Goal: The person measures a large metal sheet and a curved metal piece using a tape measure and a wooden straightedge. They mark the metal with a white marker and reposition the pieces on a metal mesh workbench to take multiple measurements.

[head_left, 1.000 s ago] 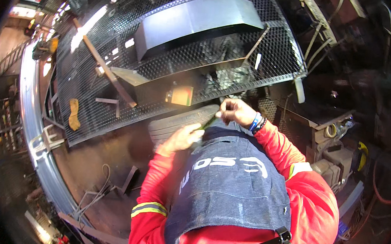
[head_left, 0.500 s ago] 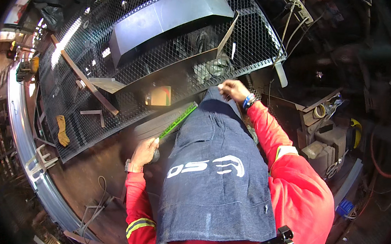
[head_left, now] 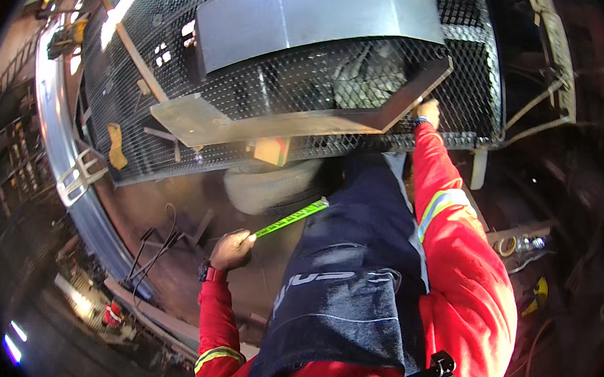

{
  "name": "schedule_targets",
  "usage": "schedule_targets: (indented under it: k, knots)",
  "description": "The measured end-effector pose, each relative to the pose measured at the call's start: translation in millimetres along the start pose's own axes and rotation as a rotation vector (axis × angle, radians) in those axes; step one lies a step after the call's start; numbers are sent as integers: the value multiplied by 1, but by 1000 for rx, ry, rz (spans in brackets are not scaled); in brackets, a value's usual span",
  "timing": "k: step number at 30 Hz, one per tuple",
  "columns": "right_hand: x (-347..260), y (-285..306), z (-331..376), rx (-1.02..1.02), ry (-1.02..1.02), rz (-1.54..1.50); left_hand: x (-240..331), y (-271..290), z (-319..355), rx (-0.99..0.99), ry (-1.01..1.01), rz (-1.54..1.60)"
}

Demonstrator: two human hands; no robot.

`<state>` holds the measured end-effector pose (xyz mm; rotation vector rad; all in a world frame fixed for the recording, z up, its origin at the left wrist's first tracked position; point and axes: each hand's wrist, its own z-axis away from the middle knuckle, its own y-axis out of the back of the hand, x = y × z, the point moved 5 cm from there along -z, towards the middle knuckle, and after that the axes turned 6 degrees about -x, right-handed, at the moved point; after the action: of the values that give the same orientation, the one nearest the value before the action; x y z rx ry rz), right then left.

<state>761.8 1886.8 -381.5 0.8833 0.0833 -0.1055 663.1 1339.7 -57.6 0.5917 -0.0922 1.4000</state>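
My left hand (head_left: 232, 250) is closed around a tape measure, its case mostly hidden by my fingers. The bright green blade (head_left: 291, 218) sticks out a short way, its tip close to my dark blue apron (head_left: 342, 264). Stretched forward, my right hand (head_left: 429, 113) grips the edge of a bent metal strip (head_left: 286, 124) near its angled right end; the fingertips are partly hidden. This strip lies along the near side of a black mesh tabletop (head_left: 458, 123). Behind it stands a large folded sheet-metal piece (head_left: 317, 17).
A small box-like block (head_left: 271, 151) sits by the mesh edge, above a pale tyre (head_left: 273, 186). On the mesh's left lie a yellow glove (head_left: 116, 147) and a long flat bar (head_left: 140, 63). A shiny metal rail (head_left: 54, 109) runs along the left. Tape rolls (head_left: 507, 246) lie at right.
My right hand has gone from the apron's far edge forward to the bent metal strip. The left hand still holds the tape measure, its blade now at a lower slant. The view has shifted closer to the mesh.
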Motion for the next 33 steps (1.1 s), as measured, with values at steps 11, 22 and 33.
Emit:
schedule_targets:
  k: [11,22,33]
  knots:
    - [50,26,-14,267,323,-231,92,101,-63,116,-124,-173]
    - [-21,120,268,-884,467,-697,76,94,-142,80,-454,-254]
    - [-7,72,296,-755,526,-952,21,36,-111,230,-579,-146]
